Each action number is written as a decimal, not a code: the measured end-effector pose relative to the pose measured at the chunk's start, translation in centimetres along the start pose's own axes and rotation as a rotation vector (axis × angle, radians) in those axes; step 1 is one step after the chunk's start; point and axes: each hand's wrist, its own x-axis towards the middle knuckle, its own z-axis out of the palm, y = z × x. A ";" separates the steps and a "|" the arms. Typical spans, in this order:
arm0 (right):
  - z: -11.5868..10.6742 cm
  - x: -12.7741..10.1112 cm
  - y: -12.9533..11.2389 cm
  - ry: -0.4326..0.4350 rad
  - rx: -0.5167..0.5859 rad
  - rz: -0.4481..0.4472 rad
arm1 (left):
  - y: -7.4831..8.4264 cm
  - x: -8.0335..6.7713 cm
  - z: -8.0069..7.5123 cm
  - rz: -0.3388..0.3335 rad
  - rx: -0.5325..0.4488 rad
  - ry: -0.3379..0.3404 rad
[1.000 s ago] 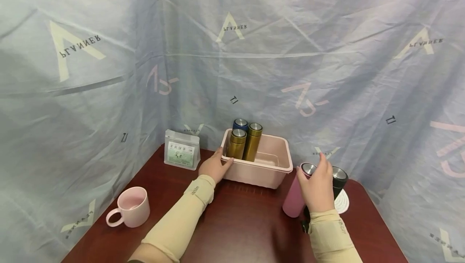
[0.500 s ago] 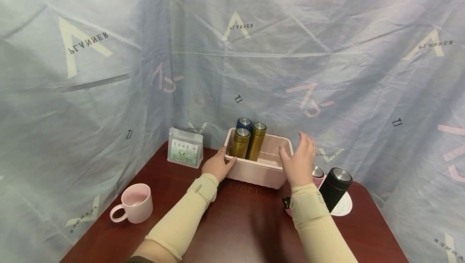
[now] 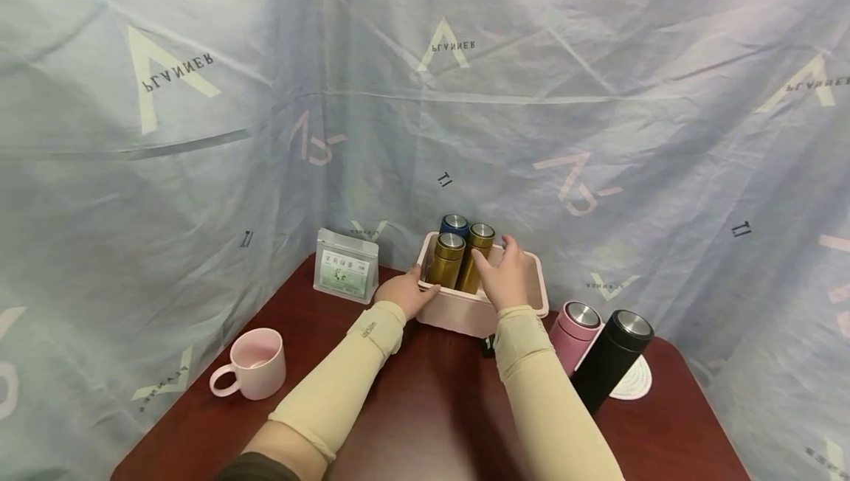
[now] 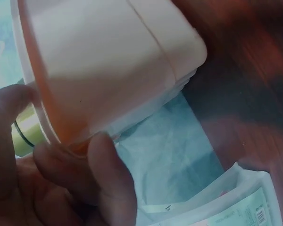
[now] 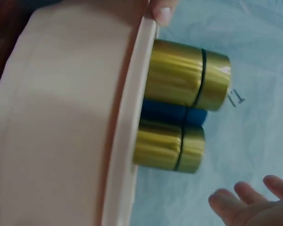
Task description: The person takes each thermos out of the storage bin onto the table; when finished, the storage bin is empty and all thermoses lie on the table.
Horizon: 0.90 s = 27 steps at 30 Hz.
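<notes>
Over at the left edge of the dark red desk (image 3: 432,407) a pink mug (image 3: 252,364) stands with its handle turned outward, and behind it a small pale pouch with a green label (image 3: 346,265) stands upright against the blue sheet that drapes the walls. Next comes the left hand (image 3: 401,295), its sleeve reaching up from the near edge: its grip is closed on the left end of the pink tub (image 3: 458,310), thumb hooked over the rim and fingers curled under it, as the wrist view shows plainly. Inside the tub, at its left end, three flasks stand upright and packed close: two gold flasks (image 3: 446,260) side by side in front and a blue flask (image 3: 454,225) tucked behind them. The right hand (image 3: 505,274) is over the tub just to the right of the gold pair, fingers spread and relaxed, its grip wide and holding nothing; from the head view it looks to be at the nearer gold flask's side, though I cannot tell whether it touches. Further right, outside the tub and apart from it, a pink flask (image 3: 572,327) and a black flask (image 3: 614,357) stand shoulder to shoulder, the black one beside a white round coaster (image 3: 634,381) near the desk's right edge.
</notes>
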 end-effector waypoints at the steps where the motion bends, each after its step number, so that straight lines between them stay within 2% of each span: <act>1: 0.4 0.1 0.1 -0.027 0.015 0.009 | 0.0 0.1 -0.1 0.004 0.006 -0.002; 6: 2.6 0.5 0.4 -0.119 0.017 0.041 | 0.0 0.0 -0.1 0.002 0.016 -0.012; 12: 4.7 0.6 0.2 -0.143 -0.034 0.077 | 0.1 -0.2 -0.2 0.004 0.009 -0.005; 21: 6.9 0.6 -0.1 -0.135 -0.030 0.081 | 0.0 -0.1 -0.2 0.025 0.034 0.004; 27: 8.0 1.1 -0.1 -0.098 -0.013 0.092 | 0.0 -0.2 -0.2 0.031 0.040 0.017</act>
